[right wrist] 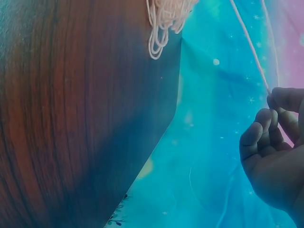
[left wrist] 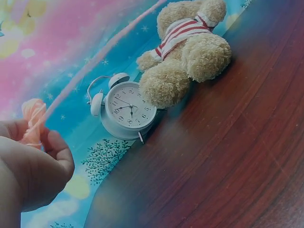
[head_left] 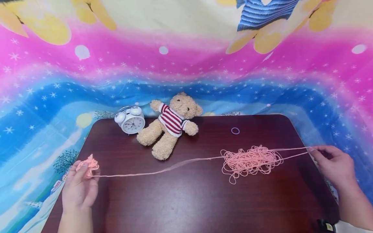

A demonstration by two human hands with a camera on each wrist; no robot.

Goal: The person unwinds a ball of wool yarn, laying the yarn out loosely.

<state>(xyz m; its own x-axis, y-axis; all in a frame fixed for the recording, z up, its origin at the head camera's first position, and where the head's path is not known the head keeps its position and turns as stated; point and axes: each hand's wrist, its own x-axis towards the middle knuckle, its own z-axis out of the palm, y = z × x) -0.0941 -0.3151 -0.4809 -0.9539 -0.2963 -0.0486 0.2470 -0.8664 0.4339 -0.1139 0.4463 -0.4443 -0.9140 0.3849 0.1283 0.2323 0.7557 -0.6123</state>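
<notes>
A small bundle of pink yarn (head_left: 91,165) is gripped between the thumb and fingers of my left hand (head_left: 79,187), at the table's left side. From it a single strand (head_left: 131,175) stretches across to a loose, tangled heap of the same yarn (head_left: 252,160) on the right half of the table. At the right edge, my right hand (head_left: 335,163) pinches a loop of yarn drawn out of the heap, two strands running to the fingertips. The right wrist view shows the thumb and forefinger meeting on the strand (right wrist: 251,45), the other fingers curled below.
On the dark wooden table (head_left: 180,200), a teddy bear (head_left: 172,124) in a striped shirt lies at the back beside a white alarm clock (head_left: 131,121). Behind the yarn heap is a purple ring (head_left: 235,130). A printed cloth (head_left: 186,68) hangs around the table.
</notes>
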